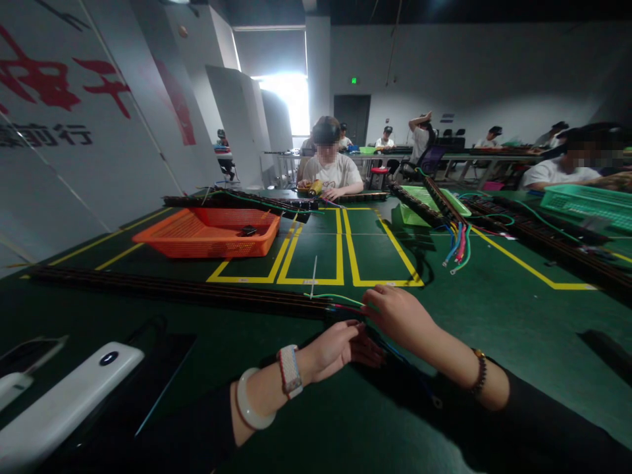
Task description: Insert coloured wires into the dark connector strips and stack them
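A long dark bar-like assembly (197, 289) lies across the table in front of me, with coloured wires coming out of its right end. A thin green wire (340, 296) runs along the top of that end into my right hand (402, 322), whose fingers are pinched on the wires. Just below, my left hand (340, 349) has its thumb and fingers closed around the underside of the wire bundle, partly in shadow. A white cable tie (314, 276) sticks up near the bar's end. Blue wires pass beneath my right hand to a ring terminal (436, 401).
An orange basket (212, 247) stands at the back left, dark bars behind it. Bars with coloured wire ends (459, 247) lean on a light green basket (415, 214) at the right. A white power bank (69, 401) lies front left. A person (336, 171) sits opposite.
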